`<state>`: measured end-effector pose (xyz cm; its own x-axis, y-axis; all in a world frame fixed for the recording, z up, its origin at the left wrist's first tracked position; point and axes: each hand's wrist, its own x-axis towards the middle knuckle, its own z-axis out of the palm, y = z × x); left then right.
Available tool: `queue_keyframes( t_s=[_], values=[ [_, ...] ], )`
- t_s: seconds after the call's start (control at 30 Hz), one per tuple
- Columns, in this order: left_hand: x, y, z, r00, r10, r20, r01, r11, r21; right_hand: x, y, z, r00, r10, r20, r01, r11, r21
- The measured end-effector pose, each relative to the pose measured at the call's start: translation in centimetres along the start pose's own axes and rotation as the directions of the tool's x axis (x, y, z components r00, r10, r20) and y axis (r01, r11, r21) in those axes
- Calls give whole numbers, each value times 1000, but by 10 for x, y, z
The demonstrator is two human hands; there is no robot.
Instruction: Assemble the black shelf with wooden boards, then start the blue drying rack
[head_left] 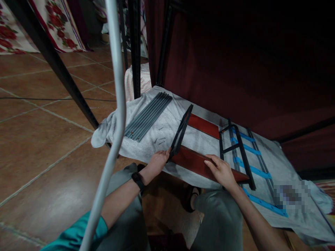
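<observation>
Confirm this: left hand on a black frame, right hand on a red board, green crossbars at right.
Not green: the head view shows blue crossbars at right. The left hand is on a black frame, the right hand on a red board.

Glossy brown floor tiles point(47, 167) with pale grout catch dim light at left, crossed by a thin black cable point(91, 100). Rose-patterned fabric point(59, 26) hangs beyond. Black metal posts point(135, 48) and dark maroon fabric point(235, 73) border the cloth-covered surface point(280, 165).
</observation>
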<state>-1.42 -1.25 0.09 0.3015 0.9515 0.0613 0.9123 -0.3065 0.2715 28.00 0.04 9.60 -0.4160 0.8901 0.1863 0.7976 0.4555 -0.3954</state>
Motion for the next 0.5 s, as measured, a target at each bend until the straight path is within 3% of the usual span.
queue_keyframes(
  t_s=[0.2,0.5],
  values=[
    [-2,7,-7,999,-37,-12,36,998,-44,0,0,0,1000,-8,-5,8,1000,-7],
    [0,3,3,998,12,-55,-12,1000,-6,1,3,1,999,-30,-24,30,1000,-5]
  ],
)
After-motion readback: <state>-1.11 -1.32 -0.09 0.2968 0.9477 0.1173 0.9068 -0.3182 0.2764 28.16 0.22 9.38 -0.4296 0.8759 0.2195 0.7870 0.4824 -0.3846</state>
